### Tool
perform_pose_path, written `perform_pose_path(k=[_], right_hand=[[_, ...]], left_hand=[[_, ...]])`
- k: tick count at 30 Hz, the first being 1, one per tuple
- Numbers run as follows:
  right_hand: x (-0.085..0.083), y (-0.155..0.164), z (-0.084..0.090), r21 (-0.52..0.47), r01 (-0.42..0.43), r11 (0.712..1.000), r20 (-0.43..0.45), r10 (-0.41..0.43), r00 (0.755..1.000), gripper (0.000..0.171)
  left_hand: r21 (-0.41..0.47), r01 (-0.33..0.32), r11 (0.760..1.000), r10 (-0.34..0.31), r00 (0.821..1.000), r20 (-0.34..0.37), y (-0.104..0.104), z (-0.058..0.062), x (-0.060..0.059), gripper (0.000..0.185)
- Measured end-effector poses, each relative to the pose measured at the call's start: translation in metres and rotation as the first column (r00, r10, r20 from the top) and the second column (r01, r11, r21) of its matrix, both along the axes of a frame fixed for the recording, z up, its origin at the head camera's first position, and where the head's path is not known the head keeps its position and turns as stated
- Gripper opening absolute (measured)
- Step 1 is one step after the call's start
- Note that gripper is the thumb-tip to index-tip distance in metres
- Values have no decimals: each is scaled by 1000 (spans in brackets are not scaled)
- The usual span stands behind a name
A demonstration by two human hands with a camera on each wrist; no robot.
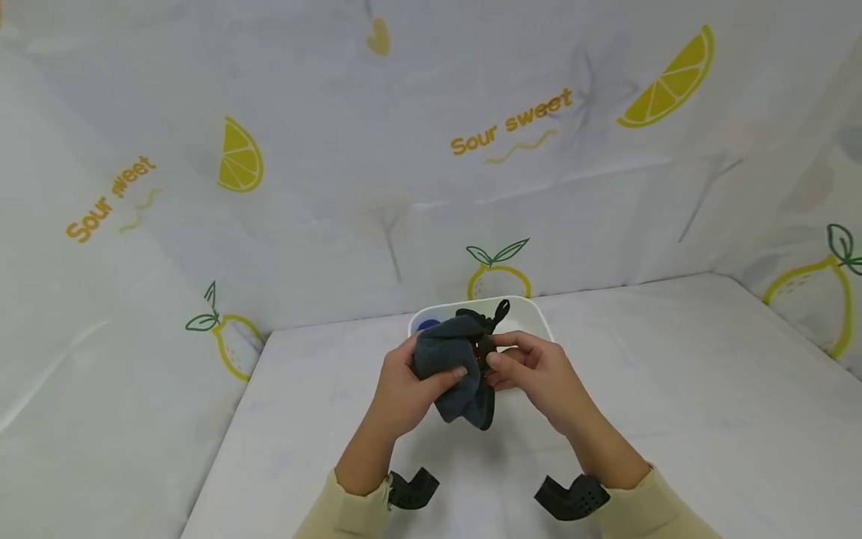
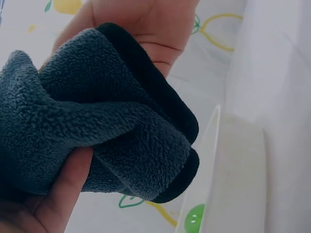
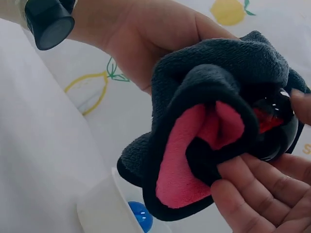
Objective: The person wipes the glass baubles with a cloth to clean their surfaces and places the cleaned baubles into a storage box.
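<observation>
Both hands hold a dark grey fleece pouch (image 1: 453, 374) with black edging just above the table, in front of a white tub (image 1: 535, 313). My left hand (image 1: 407, 385) grips the pouch's bunched body (image 2: 97, 131), thumb across its front. My right hand (image 1: 532, 367) pinches the pouch's open mouth, where the pink lining (image 3: 180, 170) is turned outward. A glossy black object (image 3: 279, 133) sits inside the mouth against my right fingers (image 3: 252, 194); what it is I cannot tell. A black loop (image 1: 500, 308) sticks up from the pouch's far end.
The white tub (image 3: 97, 208) holds a blue ball (image 1: 426, 325) and a green ball (image 2: 194, 221). White sheeting with lemon prints walls in the table at the back and both sides. Black wrist mounts (image 1: 414, 490) sit on both forearms.
</observation>
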State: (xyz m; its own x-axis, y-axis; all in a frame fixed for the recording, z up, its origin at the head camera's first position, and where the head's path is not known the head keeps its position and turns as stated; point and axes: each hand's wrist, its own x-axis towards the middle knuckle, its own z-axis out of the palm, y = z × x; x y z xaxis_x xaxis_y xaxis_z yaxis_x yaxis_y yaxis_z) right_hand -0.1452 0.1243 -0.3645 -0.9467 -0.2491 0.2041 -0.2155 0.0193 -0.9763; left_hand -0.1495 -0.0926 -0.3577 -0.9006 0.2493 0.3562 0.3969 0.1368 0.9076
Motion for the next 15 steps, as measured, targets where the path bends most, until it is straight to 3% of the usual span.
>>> perform_pose_path(k=[4, 8, 15], right_hand=[[5, -2, 3, 64, 34, 997, -62, -30, 998, 40], [8, -6, 4, 153, 90, 984, -81, -78, 994, 43], [11, -5, 6, 169, 117, 979, -86, -103, 991, 37]], left_hand=[[12, -16, 1000, 16, 1000, 3, -1, 2, 0, 38], [12, 7, 1000, -7, 1000, -13, -1, 2, 0, 37], [35, 37, 999, -38, 999, 27, -1, 3, 1, 37]])
